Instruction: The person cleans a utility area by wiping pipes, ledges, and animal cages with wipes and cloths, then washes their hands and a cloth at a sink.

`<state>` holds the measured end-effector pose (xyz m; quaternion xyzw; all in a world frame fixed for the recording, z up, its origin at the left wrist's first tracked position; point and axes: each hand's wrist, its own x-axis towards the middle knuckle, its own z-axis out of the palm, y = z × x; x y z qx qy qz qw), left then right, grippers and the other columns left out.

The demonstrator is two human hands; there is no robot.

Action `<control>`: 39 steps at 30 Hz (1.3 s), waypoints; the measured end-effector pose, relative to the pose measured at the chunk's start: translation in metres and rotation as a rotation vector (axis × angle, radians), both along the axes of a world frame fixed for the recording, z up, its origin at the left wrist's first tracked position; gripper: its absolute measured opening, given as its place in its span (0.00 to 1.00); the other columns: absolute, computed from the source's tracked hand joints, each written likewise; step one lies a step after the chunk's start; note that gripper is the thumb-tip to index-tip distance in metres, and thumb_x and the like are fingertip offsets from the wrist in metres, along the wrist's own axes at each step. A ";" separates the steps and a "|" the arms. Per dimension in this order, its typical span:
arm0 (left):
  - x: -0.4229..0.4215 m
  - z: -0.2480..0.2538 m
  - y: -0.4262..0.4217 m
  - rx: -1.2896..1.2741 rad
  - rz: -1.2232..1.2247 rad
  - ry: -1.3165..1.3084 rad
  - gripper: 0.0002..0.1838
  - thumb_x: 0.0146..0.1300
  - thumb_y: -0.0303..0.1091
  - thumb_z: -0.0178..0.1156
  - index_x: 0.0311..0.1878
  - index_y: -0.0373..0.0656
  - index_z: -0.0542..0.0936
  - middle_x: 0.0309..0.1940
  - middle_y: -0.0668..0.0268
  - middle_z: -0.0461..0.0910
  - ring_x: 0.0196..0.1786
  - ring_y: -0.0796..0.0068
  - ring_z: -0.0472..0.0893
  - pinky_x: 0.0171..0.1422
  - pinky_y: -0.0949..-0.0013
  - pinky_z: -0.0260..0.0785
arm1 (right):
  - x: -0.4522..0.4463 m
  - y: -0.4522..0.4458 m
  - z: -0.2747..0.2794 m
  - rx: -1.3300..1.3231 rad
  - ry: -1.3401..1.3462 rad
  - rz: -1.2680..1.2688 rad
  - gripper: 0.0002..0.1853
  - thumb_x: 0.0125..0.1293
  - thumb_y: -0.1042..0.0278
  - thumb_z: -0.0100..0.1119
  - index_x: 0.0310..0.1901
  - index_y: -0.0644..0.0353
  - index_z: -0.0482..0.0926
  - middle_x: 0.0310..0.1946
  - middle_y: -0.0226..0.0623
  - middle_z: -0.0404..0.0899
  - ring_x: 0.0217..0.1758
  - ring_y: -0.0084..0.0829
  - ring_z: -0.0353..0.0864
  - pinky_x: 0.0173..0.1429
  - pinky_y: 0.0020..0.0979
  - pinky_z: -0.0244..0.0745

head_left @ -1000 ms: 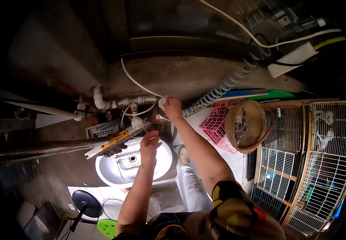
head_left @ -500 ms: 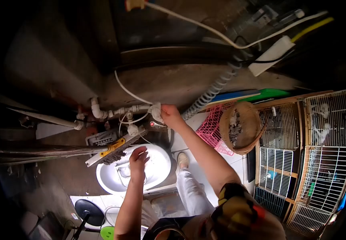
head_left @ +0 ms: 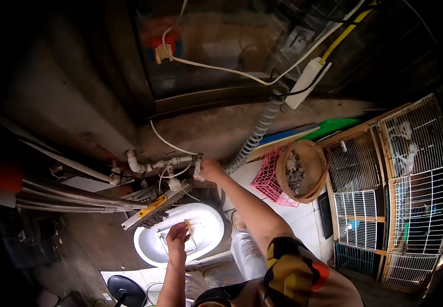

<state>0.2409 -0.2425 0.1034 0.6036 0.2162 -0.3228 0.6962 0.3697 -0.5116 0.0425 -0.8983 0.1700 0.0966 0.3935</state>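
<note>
My right hand (head_left: 210,170) is closed round the end of the white pipe (head_left: 168,163) along the wall. Part of a whitish pipe fitting (head_left: 197,169) shows beside its fingers; the rest is hidden by the hand. My left hand (head_left: 177,238) hovers over the white oval basin (head_left: 211,217), its fingers loosely curved and apart, with nothing visible in them. A thin wire-like frame (head_left: 193,245) shows inside the basin. Below the pipe, a second white fitting (head_left: 174,184) hangs with thin hoses around it.
A mop with a yellow clamp (head_left: 152,205) leans at the basin's left edge. To the right stand a pink crate (head_left: 267,179), a wicker basket (head_left: 311,179) with grey pieces, and wire cages (head_left: 354,215). A coiled grey hose (head_left: 260,128) and a white power strip (head_left: 304,84) hang above.
The view has shifted, so the basin and pipe appear lower. My right hand stays at the pipe's end, where less of the whitish fitting shows. My left hand remains over the basin.
</note>
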 end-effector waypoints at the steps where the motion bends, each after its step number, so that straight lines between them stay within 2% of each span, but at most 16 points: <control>1: 0.001 0.002 -0.002 -0.008 -0.003 -0.005 0.10 0.60 0.23 0.53 0.44 0.40 0.78 0.41 0.65 0.78 0.43 0.73 0.77 0.47 0.69 0.73 | -0.002 0.002 0.014 0.077 -0.040 0.023 0.07 0.55 0.72 0.54 0.33 0.64 0.81 0.29 0.48 0.80 0.31 0.37 0.82 0.37 0.34 0.75; 4: 0.005 0.023 -0.007 -0.040 -0.029 -0.065 0.09 0.63 0.24 0.53 0.45 0.42 0.78 0.40 0.67 0.79 0.44 0.75 0.77 0.47 0.71 0.72 | -0.022 0.000 0.057 0.348 -0.184 -0.144 0.09 0.52 0.70 0.58 0.34 0.64 0.79 0.31 0.49 0.80 0.36 0.43 0.81 0.40 0.37 0.73; 5: 0.006 0.033 -0.007 -0.047 -0.046 -0.079 0.09 0.63 0.23 0.53 0.45 0.42 0.78 0.40 0.68 0.79 0.44 0.75 0.77 0.48 0.71 0.72 | -0.035 -0.008 0.062 0.287 -0.347 -0.139 0.08 0.50 0.73 0.59 0.33 0.64 0.78 0.28 0.48 0.79 0.33 0.38 0.81 0.38 0.34 0.73; 7: 0.012 0.052 -0.011 -0.029 -0.092 -0.101 0.10 0.62 0.22 0.52 0.45 0.42 0.78 0.40 0.67 0.79 0.44 0.75 0.78 0.48 0.71 0.72 | -0.064 -0.026 0.096 0.133 -0.275 -0.191 0.07 0.50 0.77 0.58 0.33 0.65 0.77 0.26 0.43 0.79 0.31 0.30 0.80 0.36 0.29 0.72; 9: 0.013 0.061 -0.011 -0.061 -0.118 -0.143 0.10 0.62 0.21 0.52 0.45 0.41 0.78 0.40 0.67 0.79 0.43 0.76 0.78 0.47 0.72 0.72 | -0.091 -0.038 0.094 0.430 -0.527 -0.343 0.07 0.51 0.78 0.56 0.33 0.66 0.76 0.27 0.36 0.78 0.29 0.24 0.77 0.35 0.27 0.71; 11: 0.015 0.069 -0.011 -0.060 -0.164 -0.196 0.10 0.61 0.23 0.52 0.46 0.41 0.77 0.40 0.64 0.79 0.45 0.71 0.78 0.47 0.69 0.72 | -0.118 -0.045 0.152 0.566 -0.471 -0.447 0.08 0.52 0.79 0.55 0.35 0.66 0.77 0.29 0.34 0.78 0.31 0.21 0.76 0.35 0.24 0.71; 14: 0.018 0.089 -0.017 -0.080 -0.213 -0.233 0.11 0.61 0.21 0.50 0.45 0.40 0.77 0.41 0.64 0.79 0.44 0.70 0.79 0.48 0.68 0.72 | -0.139 -0.085 0.150 0.262 -0.462 -0.473 0.10 0.52 0.77 0.57 0.37 0.65 0.78 0.30 0.35 0.79 0.35 0.23 0.77 0.40 0.26 0.71; 17: 0.017 0.111 -0.020 -0.081 -0.279 -0.259 0.10 0.62 0.21 0.51 0.46 0.39 0.76 0.41 0.64 0.79 0.44 0.70 0.79 0.48 0.69 0.72 | -0.143 -0.110 0.183 0.133 -0.552 -0.510 0.10 0.54 0.77 0.59 0.40 0.66 0.78 0.32 0.29 0.78 0.34 0.19 0.75 0.41 0.21 0.70; 20: 0.014 0.136 -0.015 -0.097 -0.302 -0.286 0.12 0.60 0.20 0.53 0.47 0.38 0.76 0.40 0.64 0.80 0.43 0.72 0.79 0.46 0.71 0.72 | -0.144 -0.117 0.239 0.039 -0.643 -0.316 0.12 0.53 0.78 0.60 0.41 0.65 0.79 0.33 0.30 0.79 0.36 0.21 0.76 0.43 0.22 0.70; 21: 0.011 0.145 -0.012 -0.072 -0.314 -0.286 0.12 0.60 0.20 0.53 0.46 0.38 0.76 0.40 0.64 0.80 0.42 0.72 0.79 0.46 0.70 0.73 | -0.146 -0.119 0.239 0.244 -0.613 -0.320 0.14 0.52 0.79 0.61 0.43 0.65 0.79 0.36 0.30 0.79 0.38 0.22 0.76 0.44 0.22 0.71; 25: -0.009 0.168 0.009 -0.006 -0.288 -0.254 0.11 0.60 0.19 0.53 0.45 0.38 0.77 0.39 0.64 0.80 0.42 0.73 0.79 0.47 0.70 0.73 | -0.154 -0.094 0.306 0.516 -0.455 -0.322 0.13 0.56 0.80 0.57 0.44 0.65 0.79 0.34 0.30 0.79 0.36 0.19 0.76 0.42 0.20 0.71; 32: -0.046 0.206 0.037 0.052 -0.186 -0.332 0.10 0.61 0.20 0.53 0.46 0.37 0.76 0.41 0.63 0.79 0.44 0.72 0.79 0.48 0.69 0.73 | -0.144 -0.061 0.310 0.489 -0.485 -0.222 0.08 0.60 0.77 0.55 0.41 0.66 0.79 0.31 0.29 0.79 0.34 0.17 0.76 0.39 0.20 0.70; 34: -0.048 0.216 0.044 0.062 -0.237 -0.381 0.12 0.61 0.24 0.56 0.48 0.37 0.76 0.41 0.64 0.79 0.44 0.75 0.78 0.48 0.70 0.72 | -0.149 -0.036 0.329 0.303 -0.520 -0.154 0.07 0.59 0.73 0.57 0.39 0.64 0.80 0.30 0.33 0.81 0.34 0.21 0.77 0.39 0.23 0.72; 36: -0.047 0.237 0.049 0.219 -0.382 -0.526 0.14 0.60 0.26 0.59 0.50 0.39 0.76 0.41 0.65 0.80 0.44 0.77 0.78 0.48 0.72 0.71 | -0.163 0.001 0.343 0.159 -0.567 -0.119 0.08 0.58 0.69 0.59 0.37 0.63 0.80 0.30 0.39 0.82 0.33 0.24 0.80 0.39 0.27 0.73; 37: -0.047 0.239 0.054 0.176 -0.383 -0.651 0.16 0.60 0.27 0.60 0.52 0.40 0.76 0.42 0.66 0.79 0.44 0.79 0.77 0.48 0.72 0.70 | -0.170 0.022 0.339 0.176 -0.557 -0.140 0.08 0.57 0.68 0.59 0.36 0.62 0.81 0.30 0.40 0.82 0.34 0.28 0.81 0.39 0.29 0.74; 39: -0.045 0.256 0.061 0.034 -0.342 -0.705 0.17 0.59 0.28 0.60 0.52 0.41 0.76 0.46 0.65 0.75 0.48 0.76 0.77 0.46 0.71 0.73 | -0.191 0.072 0.343 0.288 -0.443 -0.115 0.08 0.58 0.71 0.58 0.37 0.64 0.80 0.29 0.38 0.81 0.34 0.26 0.79 0.39 0.27 0.73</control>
